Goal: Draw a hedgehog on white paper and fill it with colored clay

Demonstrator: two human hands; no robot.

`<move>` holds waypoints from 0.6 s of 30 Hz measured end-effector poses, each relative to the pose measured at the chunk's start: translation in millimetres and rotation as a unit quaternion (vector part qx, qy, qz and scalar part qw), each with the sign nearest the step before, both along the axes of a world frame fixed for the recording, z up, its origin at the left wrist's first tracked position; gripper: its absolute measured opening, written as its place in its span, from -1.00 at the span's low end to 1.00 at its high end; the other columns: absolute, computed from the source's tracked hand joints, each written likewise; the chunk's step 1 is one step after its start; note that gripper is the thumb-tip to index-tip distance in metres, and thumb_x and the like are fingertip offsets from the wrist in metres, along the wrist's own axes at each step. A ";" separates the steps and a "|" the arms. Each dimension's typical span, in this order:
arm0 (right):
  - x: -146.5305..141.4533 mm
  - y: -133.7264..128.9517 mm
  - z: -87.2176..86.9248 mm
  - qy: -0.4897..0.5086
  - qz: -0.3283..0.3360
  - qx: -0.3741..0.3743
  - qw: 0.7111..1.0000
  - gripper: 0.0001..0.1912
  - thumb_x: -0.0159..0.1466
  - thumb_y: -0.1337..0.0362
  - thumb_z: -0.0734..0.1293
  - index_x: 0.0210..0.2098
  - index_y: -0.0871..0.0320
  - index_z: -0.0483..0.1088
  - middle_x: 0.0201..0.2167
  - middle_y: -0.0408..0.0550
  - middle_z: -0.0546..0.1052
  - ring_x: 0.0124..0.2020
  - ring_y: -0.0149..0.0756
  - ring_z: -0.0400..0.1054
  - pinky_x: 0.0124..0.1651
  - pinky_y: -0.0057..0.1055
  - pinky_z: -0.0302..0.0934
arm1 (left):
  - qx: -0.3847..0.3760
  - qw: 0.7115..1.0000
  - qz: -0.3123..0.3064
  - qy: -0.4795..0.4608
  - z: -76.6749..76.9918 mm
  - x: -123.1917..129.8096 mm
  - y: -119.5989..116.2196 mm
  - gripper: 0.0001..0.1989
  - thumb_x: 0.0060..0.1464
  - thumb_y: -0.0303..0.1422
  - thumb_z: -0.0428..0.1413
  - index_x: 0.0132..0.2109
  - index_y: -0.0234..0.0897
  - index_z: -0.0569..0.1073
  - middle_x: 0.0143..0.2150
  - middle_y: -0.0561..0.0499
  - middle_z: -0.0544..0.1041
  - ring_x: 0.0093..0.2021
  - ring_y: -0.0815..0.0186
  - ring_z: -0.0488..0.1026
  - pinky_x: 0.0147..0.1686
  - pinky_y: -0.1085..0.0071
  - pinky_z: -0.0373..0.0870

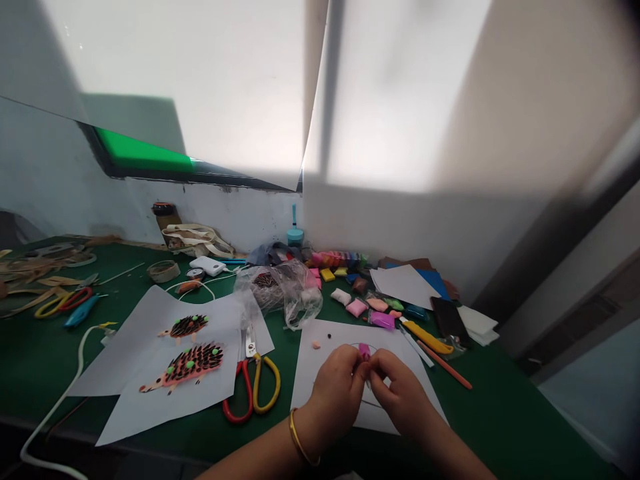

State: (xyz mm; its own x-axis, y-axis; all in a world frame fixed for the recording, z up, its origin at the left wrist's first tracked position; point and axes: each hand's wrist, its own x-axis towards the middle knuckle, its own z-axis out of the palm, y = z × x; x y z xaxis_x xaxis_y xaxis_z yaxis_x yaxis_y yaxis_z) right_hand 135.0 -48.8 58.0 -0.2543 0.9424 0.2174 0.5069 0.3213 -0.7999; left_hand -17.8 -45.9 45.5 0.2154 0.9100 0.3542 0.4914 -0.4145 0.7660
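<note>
My left hand (pixel 341 377) and my right hand (pixel 397 381) meet over a white sheet of paper (pixel 313 367). The fingertips of both pinch a small magenta packet (pixel 365 349), which looks like a clay packet; its lower part is hidden by my fingers. A drawn curved line (pixel 370 403) shows on the sheet beneath my hands. Left of them on the paper lie a small peach lump of clay (pixel 316 345) and a tiny dark ball (pixel 329 336). Just past the sheet's far edge are a purple clay packet (pixel 383 320) and a pink clay packet (pixel 357 307).
Red-and-yellow-handled scissors (pixel 251 383) lie left of the sheet. Beside them are papers with hedgehog figures (pixel 193 363). A crumpled plastic bag (pixel 280 293) sits behind. On the right are a dark phone (pixel 450 321), a yellow strip (pixel 427 337) and an orange stick (pixel 445 365).
</note>
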 end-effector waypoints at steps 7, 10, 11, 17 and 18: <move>0.2 -1.8 7.4 -0.029 -0.017 0.016 0.999 -0.83 0.27 0.28 0.16 -0.45 0.09 0.25 -0.44 -0.11 0.39 -0.38 -0.28 0.26 -0.33 -0.35 0.16 | 0.073 0.994 -0.033 0.075 8.3 -2.2 3.3 -0.85 0.24 -0.42 -0.08 -0.33 -0.23 0.28 -0.35 0.03 0.39 -0.36 0.32 0.30 -0.36 0.39 0.22; -1.0 -3.0 6.3 -0.059 -0.031 0.046 0.997 -0.82 0.27 0.30 0.17 -0.48 0.09 0.23 -0.45 -0.09 0.39 -0.38 -0.26 0.26 -0.34 -0.34 0.15 | 0.098 0.990 -0.034 0.096 6.5 -1.4 4.4 -0.85 0.21 -0.46 -0.07 -0.36 -0.23 0.27 -0.39 0.04 0.38 -0.40 0.33 0.29 -0.40 0.40 0.19; -1.2 -2.8 5.7 -0.075 -0.033 0.063 0.995 -0.81 0.27 0.31 0.17 -0.49 0.09 0.22 -0.45 -0.09 0.38 -0.38 -0.26 0.26 -0.34 -0.33 0.14 | 0.105 0.989 -0.031 0.100 5.3 -1.0 5.0 -0.85 0.20 -0.47 -0.06 -0.36 -0.23 0.27 -0.39 0.04 0.37 -0.41 0.34 0.28 -0.41 0.40 0.17; 8.0 3.9 7.2 -0.155 -0.072 0.154 0.973 -0.83 0.21 0.38 0.20 -0.51 0.08 0.21 -0.47 -0.08 0.37 -0.37 -0.24 0.23 -0.33 -0.32 0.09 | 0.083 0.990 -0.008 0.118 7.1 -2.8 7.5 -0.85 0.11 -0.49 -0.01 -0.42 -0.24 0.29 -0.44 0.06 0.37 -0.43 0.34 0.27 -0.44 0.40 0.13; 10.4 4.7 8.4 -0.153 -0.078 0.155 0.973 -0.83 0.22 0.37 0.20 -0.51 0.09 0.21 -0.47 -0.08 0.37 -0.37 -0.24 0.23 -0.33 -0.32 0.09 | 0.062 0.993 -0.011 0.105 9.8 -3.5 6.9 -0.86 0.14 -0.46 -0.01 -0.41 -0.25 0.30 -0.44 0.06 0.38 -0.43 0.34 0.28 -0.44 0.41 0.14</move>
